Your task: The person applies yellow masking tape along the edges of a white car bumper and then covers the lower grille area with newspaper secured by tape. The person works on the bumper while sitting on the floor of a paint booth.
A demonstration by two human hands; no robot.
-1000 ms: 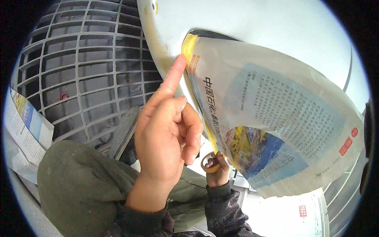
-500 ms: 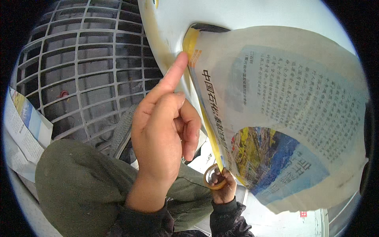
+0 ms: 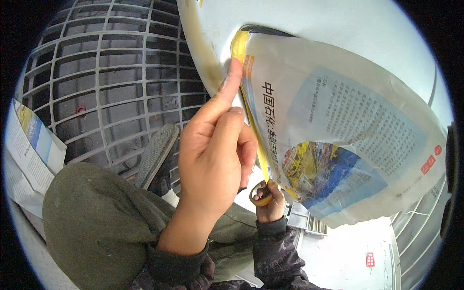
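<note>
A strip of yellow masking tape (image 3: 239, 44) runs along the edge of a large newspaper sheet (image 3: 309, 72). Its far end lies at the rim of a dark opening in a curved white panel (image 3: 217, 24). My left hand (image 3: 210, 164) holds nothing. Its index finger is stretched out, the tip touching the tape near the far end, and the other fingers curl loosely. Nearer me, my right hand (image 3: 273, 203) grips the tape roll (image 3: 261, 194), some fingers through its ring. Between roll and panel the tape stretches taut, and the sheet hangs off to its right.
An open metal floor grating (image 3: 121, 63) spreads out at the left. My bent knee (image 3: 92, 212) and a grey shoe (image 3: 157, 154) are below it. More printed paper (image 3: 36, 154) lies at the far left. A white surface with a red mark (image 3: 348, 261) is at lower right.
My right hand with the tape roll has moved farther up, closer to the panel. The newspaper's lower edge has risen with it. My left fingertip has slid slightly up along the tape.
</note>
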